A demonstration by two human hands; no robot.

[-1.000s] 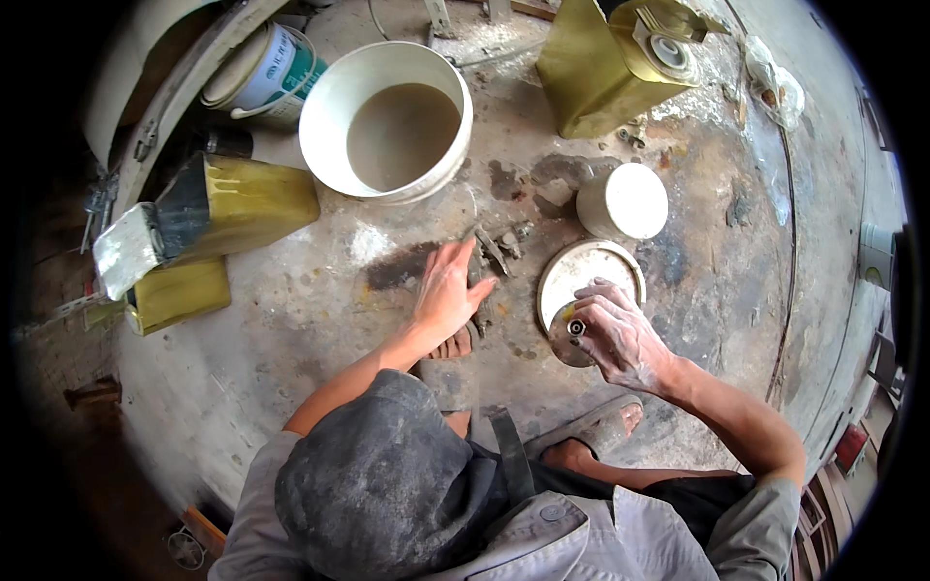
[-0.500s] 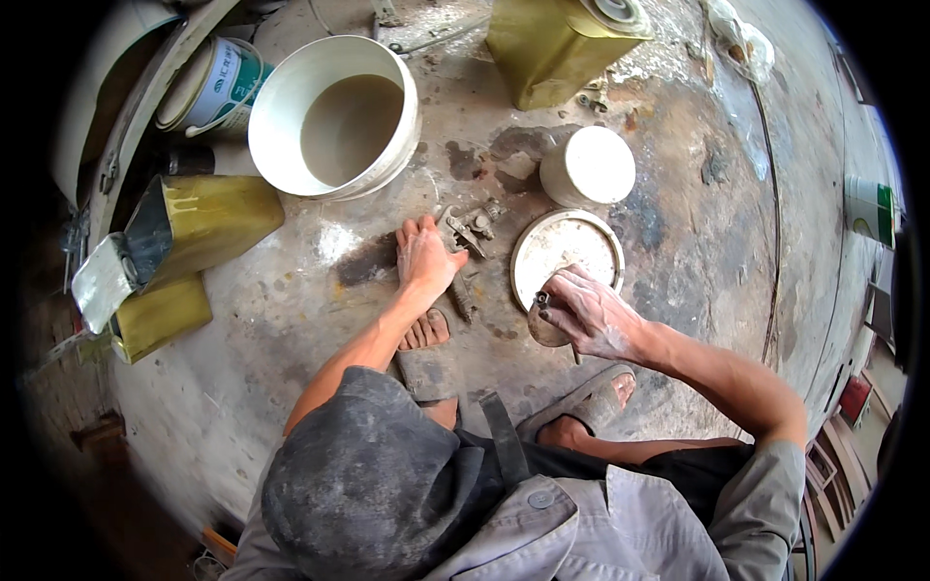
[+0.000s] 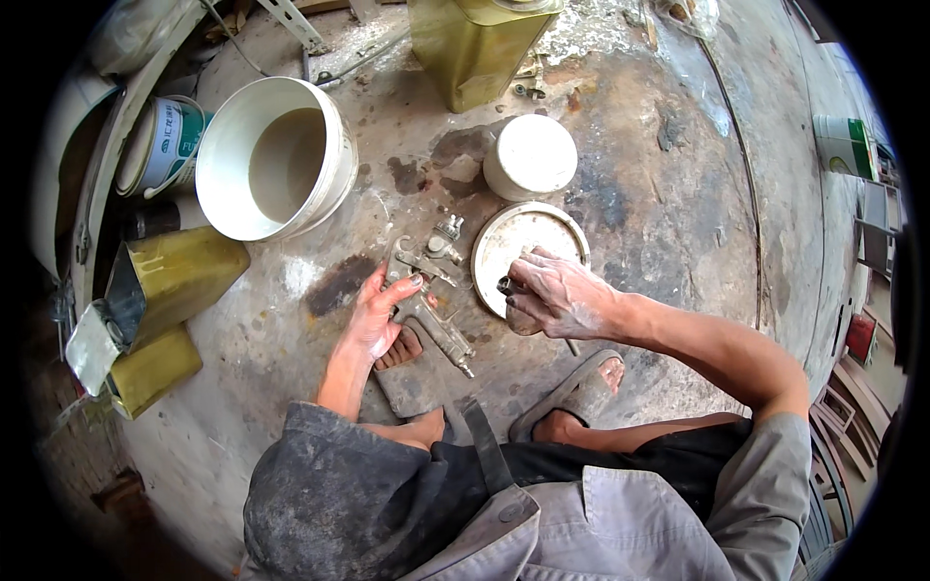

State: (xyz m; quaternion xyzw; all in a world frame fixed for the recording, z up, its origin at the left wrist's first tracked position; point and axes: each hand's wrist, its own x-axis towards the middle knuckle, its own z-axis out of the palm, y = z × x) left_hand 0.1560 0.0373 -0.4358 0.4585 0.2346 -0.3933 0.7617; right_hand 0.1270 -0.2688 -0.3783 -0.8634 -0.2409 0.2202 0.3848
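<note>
My left hand [image 3: 371, 318] is closed round a grey metal spray gun [image 3: 438, 331], its thumb near the trigger and the handle end slanting toward my feet. Just beyond the gun, a loose metal fitting [image 3: 446, 237] rests on the floor. Fingers bent inward, my right hand [image 3: 567, 295] grips a small dark metal piece [image 3: 506, 286] over the near edge of a round white lid [image 3: 480, 254]. A brownish rounded shape shows under those fingers; its kind is hidden. A thin stick [image 3: 573, 348] pokes out below the hand.
A white bucket [image 3: 339, 184] of cloudy liquid stands at the left, near a cut-open gold tin [image 3: 208, 266]. Beyond the lid are a white tub [image 3: 536, 160] and another gold tin [image 3: 475, 58]. A dark cable [image 3: 746, 165] runs along the right.
The spray gun has come up off the floor in my left hand and tilted. My right hand keeps its grip near the lid. The whole view has shifted.
</note>
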